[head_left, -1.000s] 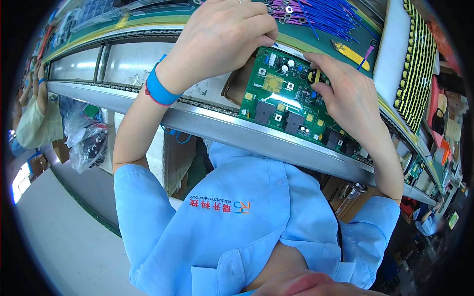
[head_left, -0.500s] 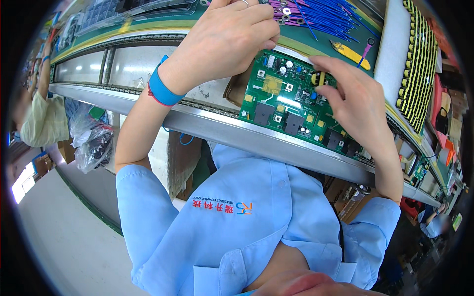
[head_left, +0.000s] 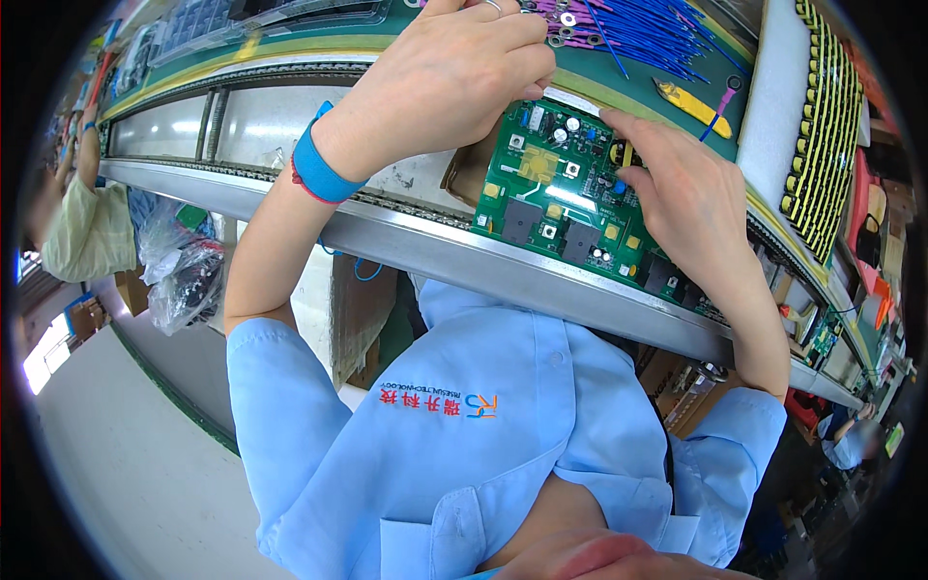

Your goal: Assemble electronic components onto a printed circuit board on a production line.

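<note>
A green circuit board [head_left: 502, 213] with many soldered parts rests on the conveyor rails in front of me. My right hand [head_left: 691, 184] lies over its right side, thumb and forefinger around a small yellow-and-black transformer [head_left: 625, 152] on the board. My left hand [head_left: 459, 72] is above the board's far left corner, its fingers curled together; whatever is in them is hidden. A blue wrist strap [head_left: 324, 164] circles my left wrist. Just beyond my left fingers lie blue wires [head_left: 648, 39] with purple ends and ring terminals.
A yellow-handled cutter [head_left: 691, 106] and a single ring-terminal wire [head_left: 725, 97] lie on the green bench. At the right, a white foam tray [head_left: 768, 126] holds rows of yellow-and-black parts [head_left: 817, 135]. The conveyor's metal rail [head_left: 541, 280] runs before me. Another person [head_left: 87, 232] is at far left.
My right hand has shifted slightly left, covering more of the yellow-and-black transformer. My left hand has barely moved, its fingers still curled.
</note>
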The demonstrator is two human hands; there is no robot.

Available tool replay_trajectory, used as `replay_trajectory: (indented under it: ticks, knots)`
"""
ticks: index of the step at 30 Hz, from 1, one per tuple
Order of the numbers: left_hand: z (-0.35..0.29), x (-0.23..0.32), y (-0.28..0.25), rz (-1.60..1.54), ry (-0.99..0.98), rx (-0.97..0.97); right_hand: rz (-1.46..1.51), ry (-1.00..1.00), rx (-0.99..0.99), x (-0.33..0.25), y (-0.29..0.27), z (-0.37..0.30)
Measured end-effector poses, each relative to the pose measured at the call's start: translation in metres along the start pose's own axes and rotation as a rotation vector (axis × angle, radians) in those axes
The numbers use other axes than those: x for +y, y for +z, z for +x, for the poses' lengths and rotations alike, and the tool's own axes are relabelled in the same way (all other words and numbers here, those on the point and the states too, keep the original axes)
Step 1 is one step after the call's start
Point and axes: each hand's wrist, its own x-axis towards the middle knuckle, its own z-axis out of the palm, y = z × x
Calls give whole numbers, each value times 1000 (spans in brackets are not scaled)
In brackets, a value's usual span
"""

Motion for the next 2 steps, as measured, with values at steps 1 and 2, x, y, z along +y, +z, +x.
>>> replay_trajectory:
  ticks: [1, 2]
  knots:
    - [0, 0, -1, -4, 9, -18, -19, -5, 11, 1, 0, 0]
    - [0, 0, -3, -7, 17, -35, -37, -11, 23, 1, 0, 0]
